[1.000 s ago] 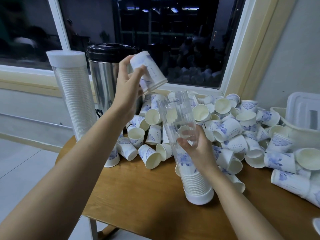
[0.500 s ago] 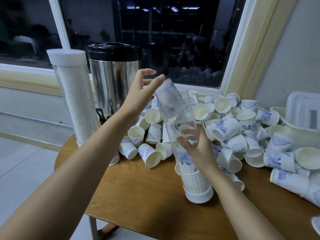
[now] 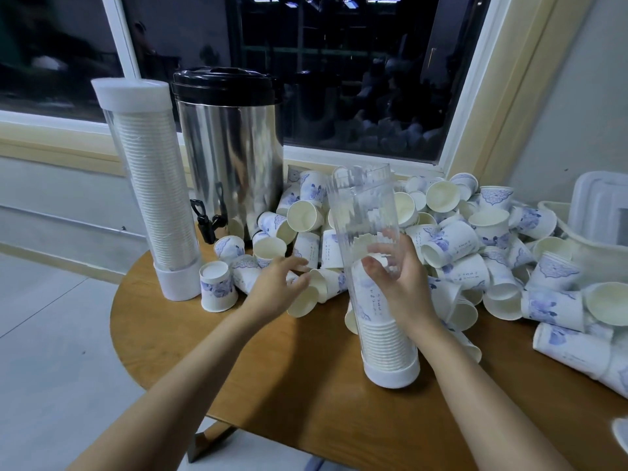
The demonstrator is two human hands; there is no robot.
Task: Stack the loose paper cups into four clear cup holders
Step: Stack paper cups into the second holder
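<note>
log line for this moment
left hand open over loose cups | right hand holds clear cup holder | holder partly filled

Steel urn (image 3: 234, 158) with black lid, set at the rear of a round wooden counter (image 3: 306, 385); white tub (image 3: 605, 256) placed at right; dark window (image 3: 339, 79) behind.

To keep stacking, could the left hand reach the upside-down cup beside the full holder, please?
Probably yes: the left hand hovers open just right of the upside-down cup, which stands with nothing over it.
</note>
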